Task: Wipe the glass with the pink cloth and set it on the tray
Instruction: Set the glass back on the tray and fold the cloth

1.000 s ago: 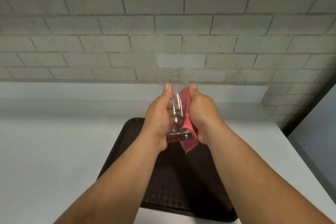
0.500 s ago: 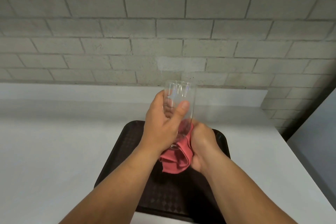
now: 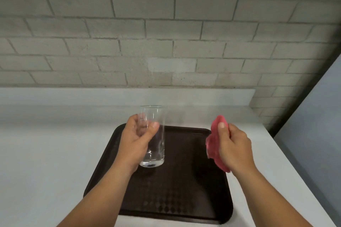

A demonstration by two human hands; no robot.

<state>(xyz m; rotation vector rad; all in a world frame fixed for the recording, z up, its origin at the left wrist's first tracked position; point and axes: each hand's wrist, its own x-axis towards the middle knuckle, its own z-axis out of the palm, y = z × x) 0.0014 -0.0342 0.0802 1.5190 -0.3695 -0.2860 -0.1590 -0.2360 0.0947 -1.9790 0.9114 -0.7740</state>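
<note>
A tall clear glass point(image 3: 154, 145) stands upright with its base on the left half of the dark brown tray point(image 3: 184, 190). My left hand point(image 3: 134, 140) is wrapped around the glass from the left, thumb across its front. My right hand point(image 3: 233, 145) is over the tray's right edge, apart from the glass, and grips the bunched pink cloth point(image 3: 215, 140), which hangs from the fist.
The tray lies on a white counter point(image 3: 55, 153) that runs to a low white backsplash and a grey brick wall point(image 3: 166, 42). The counter's right edge point(image 3: 287, 162) drops off beside a grey panel.
The glass has come down from mid-air onto the tray. My right hand has pulled the pink cloth off the glass and swung out to the right.
</note>
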